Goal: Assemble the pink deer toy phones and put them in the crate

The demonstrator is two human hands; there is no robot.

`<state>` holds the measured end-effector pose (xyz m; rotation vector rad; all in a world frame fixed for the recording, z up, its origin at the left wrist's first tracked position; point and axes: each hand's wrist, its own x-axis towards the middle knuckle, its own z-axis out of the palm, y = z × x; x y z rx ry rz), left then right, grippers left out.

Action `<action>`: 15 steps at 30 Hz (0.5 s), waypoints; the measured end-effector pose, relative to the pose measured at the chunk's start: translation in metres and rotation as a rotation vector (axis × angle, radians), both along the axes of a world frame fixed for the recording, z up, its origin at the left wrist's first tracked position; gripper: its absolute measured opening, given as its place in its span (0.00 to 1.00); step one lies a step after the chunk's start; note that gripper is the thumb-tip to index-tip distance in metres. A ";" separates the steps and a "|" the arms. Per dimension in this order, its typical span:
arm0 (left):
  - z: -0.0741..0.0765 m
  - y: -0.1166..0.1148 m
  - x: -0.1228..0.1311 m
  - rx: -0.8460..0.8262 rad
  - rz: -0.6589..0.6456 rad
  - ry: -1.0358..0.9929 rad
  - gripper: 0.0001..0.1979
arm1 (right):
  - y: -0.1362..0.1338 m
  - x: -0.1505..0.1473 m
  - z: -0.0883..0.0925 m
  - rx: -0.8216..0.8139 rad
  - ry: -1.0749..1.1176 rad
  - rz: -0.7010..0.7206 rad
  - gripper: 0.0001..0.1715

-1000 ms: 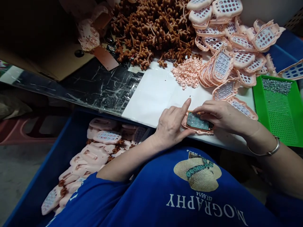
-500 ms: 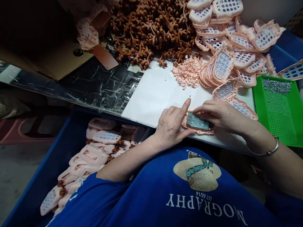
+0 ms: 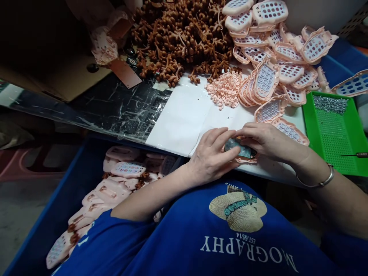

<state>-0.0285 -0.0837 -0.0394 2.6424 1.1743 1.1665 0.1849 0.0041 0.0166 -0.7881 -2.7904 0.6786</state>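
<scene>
A green circuit board (image 3: 244,151) lies inside a pink plastic shell half (image 3: 247,160) at the table's front edge. My left hand (image 3: 212,155) grips the shell's left end, its fingers reaching over the board. From the right, my right hand (image 3: 266,141) bends its fingers onto the board's upper edge, fingertips close to those of my left hand. My fingers hide much of the shell and part of the board.
Behind are brown plastic parts (image 3: 184,38), small pink pieces (image 3: 224,90) and stacked pink shells (image 3: 266,78). At right, a green tray (image 3: 335,149) holds screws (image 3: 330,104), with a screwdriver (image 3: 361,155) over it. A blue bin (image 3: 61,188) of pink toy phones (image 3: 107,191) stands lower left.
My left index finger and thumb have moved in from the shell's rim over the board. My right hand stays at the board. A screwdriver has come into view over the green tray.
</scene>
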 end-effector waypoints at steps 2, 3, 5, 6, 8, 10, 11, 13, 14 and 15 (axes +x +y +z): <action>-0.003 0.003 0.002 0.005 -0.042 0.038 0.17 | -0.001 0.000 0.000 0.004 -0.010 0.001 0.09; -0.004 0.004 0.003 -0.015 -0.047 0.049 0.16 | -0.001 0.000 -0.001 0.007 -0.020 0.002 0.09; -0.007 0.007 0.005 -0.060 -0.058 0.051 0.15 | -0.001 -0.002 -0.001 0.015 -0.040 -0.003 0.09; -0.007 0.008 0.006 -0.078 -0.072 0.049 0.15 | -0.002 -0.003 -0.001 0.020 -0.051 -0.014 0.10; -0.008 0.010 0.007 -0.109 -0.104 0.055 0.15 | -0.003 -0.005 0.000 0.038 -0.073 -0.045 0.10; -0.007 0.011 0.008 -0.132 -0.126 0.066 0.15 | -0.008 -0.006 0.002 0.081 -0.069 -0.077 0.10; -0.007 0.011 0.008 -0.137 -0.125 0.068 0.15 | -0.012 -0.004 0.004 0.115 -0.037 -0.091 0.11; -0.007 0.011 0.008 -0.133 -0.118 0.074 0.14 | -0.023 0.006 0.010 0.206 0.094 -0.157 0.12; -0.007 0.011 0.008 -0.124 -0.116 0.076 0.14 | -0.030 0.015 0.014 0.249 0.168 -0.205 0.14; -0.007 0.011 0.007 -0.115 -0.116 0.078 0.14 | -0.037 0.026 0.019 0.289 0.241 -0.261 0.15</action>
